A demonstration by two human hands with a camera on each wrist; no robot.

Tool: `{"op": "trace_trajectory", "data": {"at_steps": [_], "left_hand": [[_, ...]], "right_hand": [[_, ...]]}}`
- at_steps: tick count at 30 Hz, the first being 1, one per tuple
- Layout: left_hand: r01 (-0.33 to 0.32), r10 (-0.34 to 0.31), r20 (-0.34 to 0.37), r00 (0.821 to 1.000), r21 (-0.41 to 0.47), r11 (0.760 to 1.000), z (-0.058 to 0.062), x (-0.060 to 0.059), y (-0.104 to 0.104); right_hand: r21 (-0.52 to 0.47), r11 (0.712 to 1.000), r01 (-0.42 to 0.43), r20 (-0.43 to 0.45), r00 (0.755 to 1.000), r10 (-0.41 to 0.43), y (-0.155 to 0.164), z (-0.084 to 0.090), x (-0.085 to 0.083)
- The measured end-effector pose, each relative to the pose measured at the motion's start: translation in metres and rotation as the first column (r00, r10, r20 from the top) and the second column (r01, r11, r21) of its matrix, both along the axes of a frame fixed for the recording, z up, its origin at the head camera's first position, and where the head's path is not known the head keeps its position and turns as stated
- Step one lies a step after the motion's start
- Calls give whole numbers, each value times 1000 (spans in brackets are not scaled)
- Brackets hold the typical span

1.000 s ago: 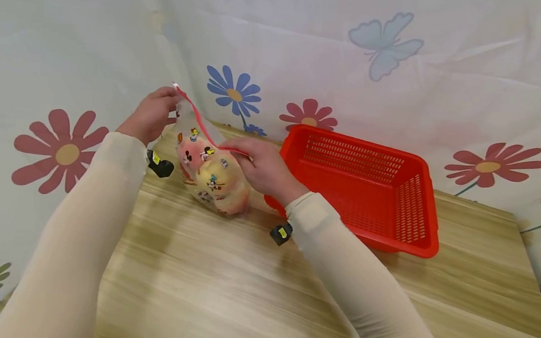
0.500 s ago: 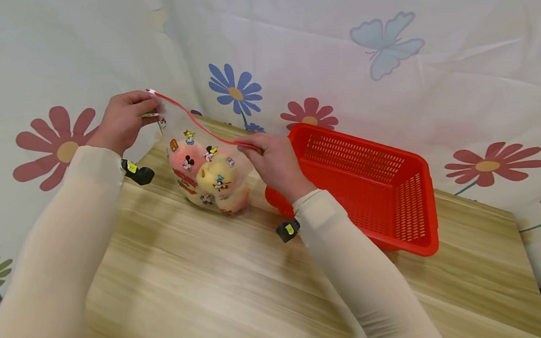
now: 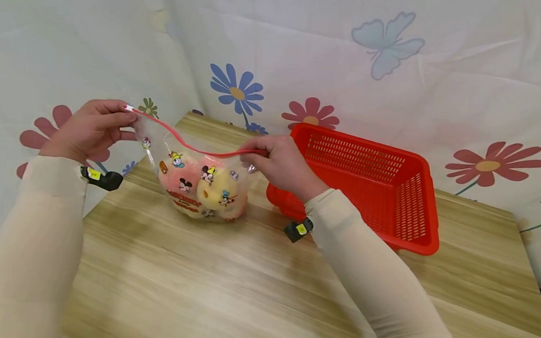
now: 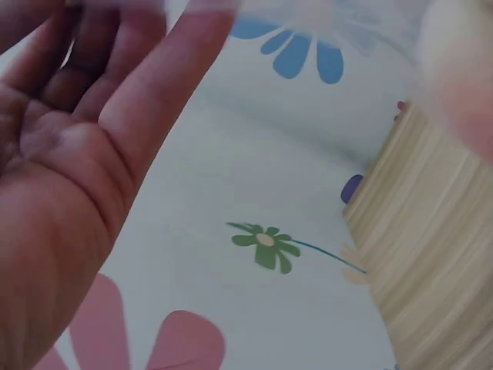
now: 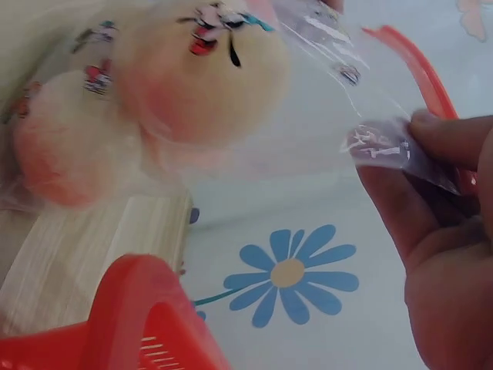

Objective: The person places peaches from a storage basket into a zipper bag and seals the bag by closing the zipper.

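A clear zip bag [image 3: 191, 185] with cartoon prints and a red zip strip stands on the wooden table, left of centre in the head view. Several peach-like round fruits [image 5: 204, 77], pale yellow and pink, fill its lower part. My left hand [image 3: 91, 129] pinches the bag's upper left corner, beside the white slider [image 3: 129, 108]. At the other end of the strip, my right hand [image 3: 282, 162] grips the upper right corner between thumb and fingers. Between both hands the strip sags in a curve. The left wrist view shows the palm, with the fingertips cut off at the top.
Right of the bag sits a red perforated plastic basket [image 3: 356, 194], close beside my right hand. The wooden table [image 3: 227, 284] extends in front and to the right. A white curtain with flower and butterfly prints [image 3: 387, 45] hangs behind.
My left hand has moved left and slightly down with its corner, drawing the slider end away from the right hand. The bag's top is spread wider. The right hand has shifted slightly right.
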State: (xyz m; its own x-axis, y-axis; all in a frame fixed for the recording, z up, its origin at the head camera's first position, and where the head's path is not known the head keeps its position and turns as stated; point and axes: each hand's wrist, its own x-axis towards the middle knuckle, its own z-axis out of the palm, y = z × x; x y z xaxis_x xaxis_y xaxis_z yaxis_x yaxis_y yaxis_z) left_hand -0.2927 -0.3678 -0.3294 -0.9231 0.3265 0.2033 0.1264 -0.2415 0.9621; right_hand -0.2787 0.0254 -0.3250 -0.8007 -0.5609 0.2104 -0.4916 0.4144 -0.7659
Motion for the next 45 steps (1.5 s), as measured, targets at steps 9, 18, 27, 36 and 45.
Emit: {"op": "trace_trajectory", "data": {"at_steps": [9,18,27,36,45], "left_hand": [[174,-137,200,970,-184,967,2,-4,-7],[-54,164,237,958,-411,910,-22,-38,7],[-217,370,157,916,-582,784,-28,-70,43],[-284,497,97,862,-719,634,-37,-91,71],[-334,385,-212,898,-900,282,-23,-75,82]], "right_hand": [[-54,998,-42,200,978,52,0,-4,-11],[66,994,92,174,979,-102,-1,-21,-44],[255,936,244,20,966,-257,1,-26,-75],[328,896,298,7,948,-318,-1,-31,-88],[381,885,268,60,948,-313,-3,-22,-84]]}}
